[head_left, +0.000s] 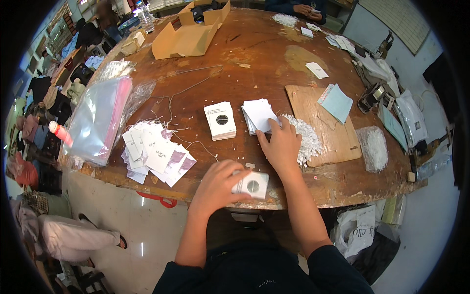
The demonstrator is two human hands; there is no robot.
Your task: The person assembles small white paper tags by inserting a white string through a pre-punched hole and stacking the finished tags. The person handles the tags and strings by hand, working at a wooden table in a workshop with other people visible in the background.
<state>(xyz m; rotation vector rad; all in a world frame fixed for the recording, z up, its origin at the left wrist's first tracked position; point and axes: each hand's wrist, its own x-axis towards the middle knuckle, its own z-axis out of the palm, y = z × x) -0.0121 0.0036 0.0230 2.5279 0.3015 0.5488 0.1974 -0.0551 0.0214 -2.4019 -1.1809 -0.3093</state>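
Observation:
Close to the table's near edge, my left hand (218,185) is closed round a small stack of white cards (256,185) with a dark circle on top; the stack is slightly blurred. My right hand (284,147) has its thumb and fingertips on the near right corner of a stack of plain white cards (257,113), gripping there. Left of that stands a neat stack of tags (221,120) printed with a black circle. Farther left lies a loose heap of printed tags with strings (159,156). Beside my right hand is a pile of white tag strings (306,139).
A wooden board (323,139) carries a light blue paper (339,104). Clear plastic sleeves (100,117) lie at left, a bag of white strings (373,149) at right. An open cardboard box (188,39) stands far off; another person's hands (306,10) hold something small across the table.

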